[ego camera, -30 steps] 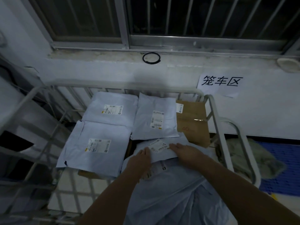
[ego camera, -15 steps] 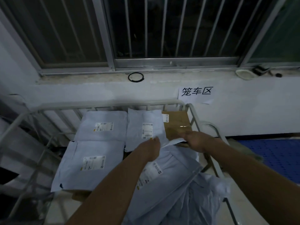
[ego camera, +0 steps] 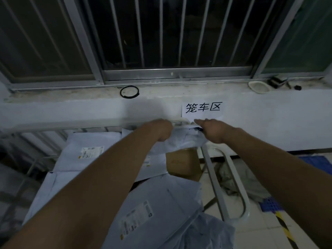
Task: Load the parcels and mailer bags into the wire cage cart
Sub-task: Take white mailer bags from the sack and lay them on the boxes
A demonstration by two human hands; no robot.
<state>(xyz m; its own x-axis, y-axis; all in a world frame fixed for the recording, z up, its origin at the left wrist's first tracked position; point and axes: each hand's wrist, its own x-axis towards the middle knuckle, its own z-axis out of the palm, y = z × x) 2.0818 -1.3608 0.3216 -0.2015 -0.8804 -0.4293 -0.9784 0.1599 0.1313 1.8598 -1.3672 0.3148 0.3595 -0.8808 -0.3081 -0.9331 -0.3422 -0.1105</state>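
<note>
In the middle of the frame my left hand (ego camera: 159,129) and right hand (ego camera: 213,131) each grip an end of a pale mailer bag (ego camera: 185,141), fingers curled round it, holding it stretched above the cardboard box (ego camera: 183,163) in the cart (ego camera: 211,172), likely to lay it flat.

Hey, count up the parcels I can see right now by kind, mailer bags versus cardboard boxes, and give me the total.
Mailer bags: 6
Cardboard boxes: 1
Total: 7
</note>
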